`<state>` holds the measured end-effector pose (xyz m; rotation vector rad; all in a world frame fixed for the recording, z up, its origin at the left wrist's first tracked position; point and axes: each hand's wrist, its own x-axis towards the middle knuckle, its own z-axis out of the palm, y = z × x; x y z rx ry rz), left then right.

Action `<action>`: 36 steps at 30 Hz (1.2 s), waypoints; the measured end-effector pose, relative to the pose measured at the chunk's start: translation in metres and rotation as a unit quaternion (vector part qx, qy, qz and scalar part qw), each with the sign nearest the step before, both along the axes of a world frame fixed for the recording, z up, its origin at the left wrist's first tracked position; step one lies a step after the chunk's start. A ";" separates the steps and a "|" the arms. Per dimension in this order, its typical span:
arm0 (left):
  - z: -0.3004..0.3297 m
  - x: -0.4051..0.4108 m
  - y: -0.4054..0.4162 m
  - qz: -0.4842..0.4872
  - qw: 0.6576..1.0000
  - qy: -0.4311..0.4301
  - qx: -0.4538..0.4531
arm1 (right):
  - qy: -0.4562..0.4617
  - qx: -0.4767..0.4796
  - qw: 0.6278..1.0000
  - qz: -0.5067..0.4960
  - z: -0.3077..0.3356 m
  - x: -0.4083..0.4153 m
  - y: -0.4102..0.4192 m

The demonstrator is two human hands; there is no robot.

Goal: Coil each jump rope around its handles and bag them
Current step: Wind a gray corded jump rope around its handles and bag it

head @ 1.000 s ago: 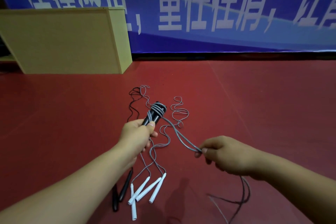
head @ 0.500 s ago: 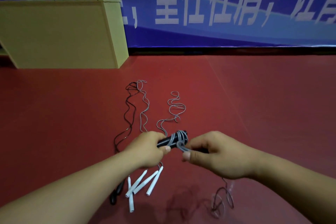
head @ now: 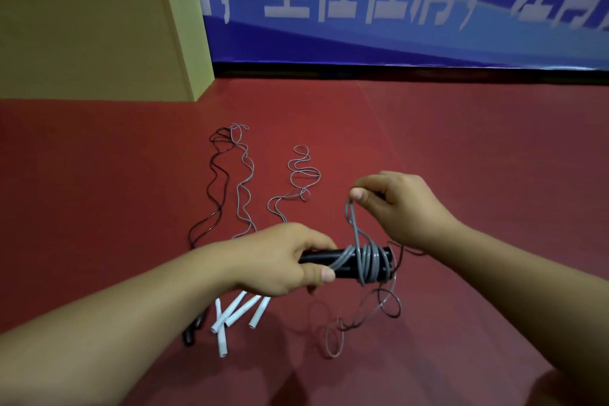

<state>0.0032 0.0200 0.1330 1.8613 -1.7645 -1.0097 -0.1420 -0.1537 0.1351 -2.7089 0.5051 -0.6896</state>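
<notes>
lying loose on the floor (head: 461, 158) nearest: white handles (head: 237, 310). above, left hand (head: 280, 260) clamping black handles (head: 346, 262) half-wrapped in grey cord (head: 365, 260); right hand (head: 400, 204) pinching cord. farther, three ropes (head: 244, 181) waiting uncoiled; no bag showing.

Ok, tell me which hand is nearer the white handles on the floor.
Left. The left hand grips the black handles directly above the white handles. The right hand is farther off, up and to the right, pinching the grey rope.
</notes>
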 end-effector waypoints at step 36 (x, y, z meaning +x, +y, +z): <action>0.014 0.009 -0.006 0.357 0.867 0.294 -0.188 | 0.059 0.329 0.942 0.007 0.001 0.019 0.043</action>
